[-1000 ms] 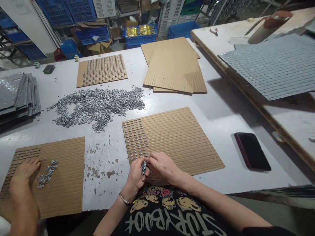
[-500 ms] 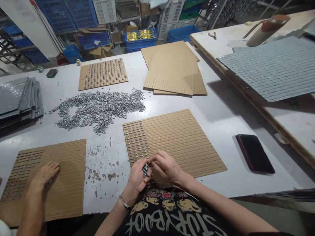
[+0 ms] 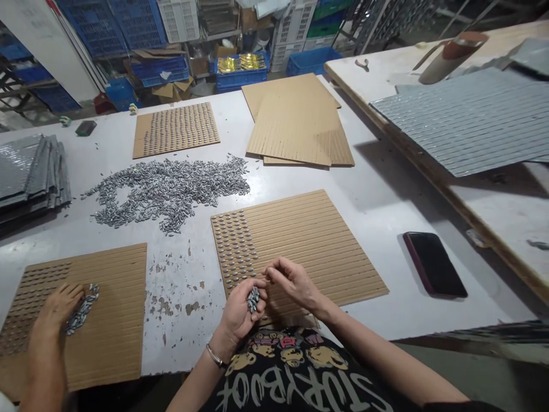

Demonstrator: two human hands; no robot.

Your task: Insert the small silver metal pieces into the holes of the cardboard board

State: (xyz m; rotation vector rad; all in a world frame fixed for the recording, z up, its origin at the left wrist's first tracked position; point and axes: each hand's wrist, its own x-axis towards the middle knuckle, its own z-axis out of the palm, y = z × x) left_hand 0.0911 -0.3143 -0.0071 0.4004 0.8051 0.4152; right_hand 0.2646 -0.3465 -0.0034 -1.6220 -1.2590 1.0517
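Note:
My left hand [image 3: 241, 306] is cupped around a small heap of silver-grey oval pieces [image 3: 253, 298], over the near edge of a grooved cardboard sheet [image 3: 317, 240]. Close beside it, my right hand [image 3: 291, 283] has thumb and forefinger pinched near the left fingertips. Whatever lies in that pinch is too small to make out. Rows of the same oval pieces [image 3: 234, 243] sit in the grooves along the sheet's left side; the rest of its grooves are bare. A big loose pile of these pieces [image 3: 189, 183] lies on the table beyond.
At left, another person's hand [image 3: 60, 306] works on a second grooved sheet [image 3: 124, 320] beside a small heap. A filled sheet [image 3: 180, 129] and stacked cardboard sheets [image 3: 295, 126] lie at the back. A phone [image 3: 435, 263] rests at right, and wrapped sheets [image 3: 26, 171] are piled at left.
My right hand has drawn slightly away from the left palm, showing more of the pieces there. The other person's hand has shifted left, uncovering a heap on their sheet.

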